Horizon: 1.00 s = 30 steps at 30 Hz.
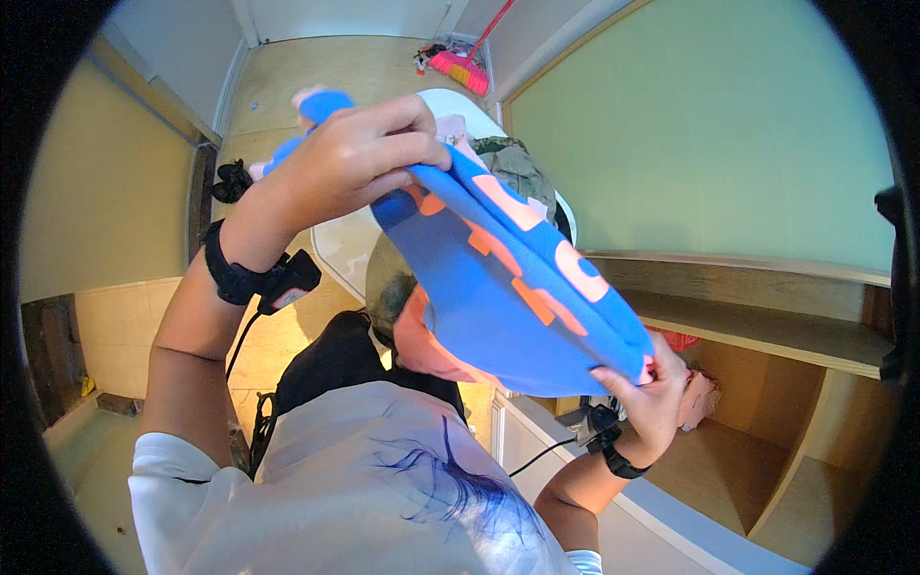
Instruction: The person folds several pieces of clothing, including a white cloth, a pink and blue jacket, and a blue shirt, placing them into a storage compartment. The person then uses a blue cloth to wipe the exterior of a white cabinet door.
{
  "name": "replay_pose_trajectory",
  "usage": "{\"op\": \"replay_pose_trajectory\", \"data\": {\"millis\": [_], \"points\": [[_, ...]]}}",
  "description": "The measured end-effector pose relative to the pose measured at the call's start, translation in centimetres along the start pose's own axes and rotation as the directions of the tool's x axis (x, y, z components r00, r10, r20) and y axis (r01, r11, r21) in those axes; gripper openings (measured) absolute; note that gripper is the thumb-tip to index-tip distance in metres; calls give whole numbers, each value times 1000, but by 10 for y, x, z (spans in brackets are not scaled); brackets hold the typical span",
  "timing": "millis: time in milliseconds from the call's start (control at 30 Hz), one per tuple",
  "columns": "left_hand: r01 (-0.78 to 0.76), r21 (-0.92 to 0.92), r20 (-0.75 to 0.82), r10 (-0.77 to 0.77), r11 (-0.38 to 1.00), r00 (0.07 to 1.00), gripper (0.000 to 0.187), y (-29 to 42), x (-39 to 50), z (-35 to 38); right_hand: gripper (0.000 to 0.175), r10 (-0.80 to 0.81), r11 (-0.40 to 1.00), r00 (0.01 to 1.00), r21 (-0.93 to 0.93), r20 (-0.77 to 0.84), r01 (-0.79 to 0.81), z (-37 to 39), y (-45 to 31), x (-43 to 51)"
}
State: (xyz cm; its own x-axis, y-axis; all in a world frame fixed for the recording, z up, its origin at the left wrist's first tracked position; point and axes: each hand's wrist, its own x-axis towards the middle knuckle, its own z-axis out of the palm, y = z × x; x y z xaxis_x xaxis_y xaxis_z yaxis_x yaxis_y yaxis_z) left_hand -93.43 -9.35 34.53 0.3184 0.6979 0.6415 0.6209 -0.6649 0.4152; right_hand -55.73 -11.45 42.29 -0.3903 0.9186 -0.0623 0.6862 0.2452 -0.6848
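Observation:
A blue knit garment [489,287] with orange lettering and pink parts is stretched between my two hands, its lettered edge folded. My left hand [366,154] pinches the upper left end of the fold between thumb and fingers. At the lower right end, my right hand [647,388] grips the other corner, where a bit of pink shows. Other blue and pink portions hang beyond my left hand. Below and behind the garment, a white stool or chair [460,104] bears a grey-green cloth [514,169]; the garment hides much of both.
Wooden shelving [762,323] stands at the right, with a pinkish cloth [697,402] in one compartment. A pink broom [463,70] leans by the far wall near debris. A black object [232,181] lies on the floor at left. Cables run from both wrist-worn devices.

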Motion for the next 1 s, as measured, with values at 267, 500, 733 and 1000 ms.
{"op": "replay_pose_trajectory", "data": {"millis": [267,500,733,1000], "points": [[6,187,-83,10,982,996,26,-19,72,31,25,-309,925,880,-331,-362,188,-21,4,38],[-139,253,-221,197,957,955,19,-31,61,24,38,-539,749,790,-594,-291,292,-1,25,2],[-119,316,439,-34,941,898,17,-68,-114,134,27,-200,937,979,-284,44,205,199,145,-20],[159,302,595,-316,940,739,27,-66,-212,189,26,81,985,985,-166,153,-55,268,191,-47]]}}
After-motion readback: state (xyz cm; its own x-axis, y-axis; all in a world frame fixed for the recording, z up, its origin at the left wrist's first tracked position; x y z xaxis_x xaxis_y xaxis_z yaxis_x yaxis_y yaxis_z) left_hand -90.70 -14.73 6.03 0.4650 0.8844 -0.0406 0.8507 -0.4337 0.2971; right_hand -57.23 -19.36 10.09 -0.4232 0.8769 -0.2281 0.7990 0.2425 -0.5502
